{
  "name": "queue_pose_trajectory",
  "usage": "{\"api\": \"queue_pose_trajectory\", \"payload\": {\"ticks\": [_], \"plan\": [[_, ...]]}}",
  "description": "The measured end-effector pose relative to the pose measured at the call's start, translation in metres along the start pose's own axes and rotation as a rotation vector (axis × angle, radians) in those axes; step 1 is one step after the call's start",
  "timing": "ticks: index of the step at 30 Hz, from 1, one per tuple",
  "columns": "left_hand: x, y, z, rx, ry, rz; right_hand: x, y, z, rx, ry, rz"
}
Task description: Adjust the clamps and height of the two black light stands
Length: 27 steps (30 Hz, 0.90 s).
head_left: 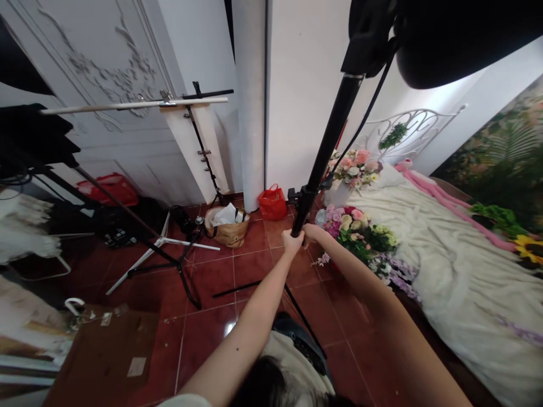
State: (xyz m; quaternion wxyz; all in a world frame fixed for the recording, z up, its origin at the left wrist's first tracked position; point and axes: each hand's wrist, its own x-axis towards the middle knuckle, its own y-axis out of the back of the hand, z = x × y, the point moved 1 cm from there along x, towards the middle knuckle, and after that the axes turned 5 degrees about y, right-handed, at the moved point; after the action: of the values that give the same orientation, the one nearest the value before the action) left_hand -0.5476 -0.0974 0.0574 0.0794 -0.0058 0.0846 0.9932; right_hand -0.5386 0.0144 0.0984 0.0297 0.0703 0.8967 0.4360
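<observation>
A black light stand (326,147) rises in front of me, leaning to the upper right, with a dark studio light (441,39) at its top. My left hand (293,242) is wrapped round the pole below its clamp knob. Close beside it, my right hand (313,233) also grips the pole, its fingers partly hidden behind it. A black cable hangs from the light along the pole. Two of the stand's legs (303,316) spread over the red tiled floor by my feet.
To the right is a bed (449,254) with flower bouquets (354,232) at its edge. Another tripod stand (180,263), a woven basket (229,229) and a red bag (272,202) stand ahead and left. A cardboard box (106,350) lies at lower left.
</observation>
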Motion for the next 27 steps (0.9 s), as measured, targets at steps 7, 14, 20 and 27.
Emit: {"api": "queue_pose_trajectory", "payload": {"ticks": [7, 14, 20, 27], "plan": [[-0.004, 0.002, 0.007, -0.039, 0.006, 0.000, -0.049, -0.027, 0.017, -0.409, 0.102, -0.023], [-0.002, -0.002, 0.004, -0.097, -0.042, 0.027, -0.049, -0.048, 0.020, -0.613, 0.028, 0.084], [0.000, -0.005, -0.002, -0.071, -0.021, 0.030, -0.048, -0.060, 0.026, -0.521, 0.021, 0.168], [0.000, -0.005, -0.003, -0.077, -0.034, 0.032, -0.062, -0.032, 0.030, -0.460, 0.251, 0.035]]}}
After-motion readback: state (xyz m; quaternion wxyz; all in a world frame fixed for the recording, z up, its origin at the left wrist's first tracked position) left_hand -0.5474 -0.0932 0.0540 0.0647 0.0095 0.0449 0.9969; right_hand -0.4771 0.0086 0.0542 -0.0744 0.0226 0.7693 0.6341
